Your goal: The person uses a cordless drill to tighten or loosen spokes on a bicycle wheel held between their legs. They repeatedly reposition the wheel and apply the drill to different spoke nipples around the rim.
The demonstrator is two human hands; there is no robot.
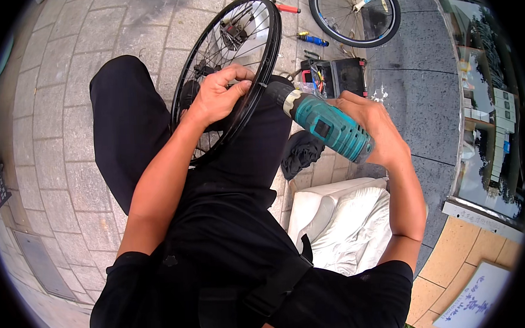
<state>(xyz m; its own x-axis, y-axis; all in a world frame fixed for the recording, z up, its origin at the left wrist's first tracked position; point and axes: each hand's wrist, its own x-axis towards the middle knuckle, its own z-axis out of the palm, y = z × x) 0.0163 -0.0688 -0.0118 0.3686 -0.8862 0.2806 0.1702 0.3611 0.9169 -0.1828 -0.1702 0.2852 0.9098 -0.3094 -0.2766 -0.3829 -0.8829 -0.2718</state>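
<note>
A spoked bicycle wheel [273, 40] with a black rim stands tilted against my legs. My left hand [223, 95] is closed at the inner side of its rim, thumb and forefinger pinched by the spokes; the exact spot they grip is partly hidden. From the right, my right hand [373, 124] is wrapped round a teal cordless drill [325, 125], its handle covered by the hand. The drill lies nearly level, and its black chuck end points at the outer side of the rim, where the tip meets or nearly meets it.
Beyond the wheel sits an open black toolbox [349, 77] with assorted tools. A blue-handled screwdriver [314, 40] and a red-handled tool [288, 8] lie on the paving [55, 123]. Another bicycle's wheel [357, 42] is farther off. A white covered seat [347, 219] is at my right, beside a glass front [489, 113].
</note>
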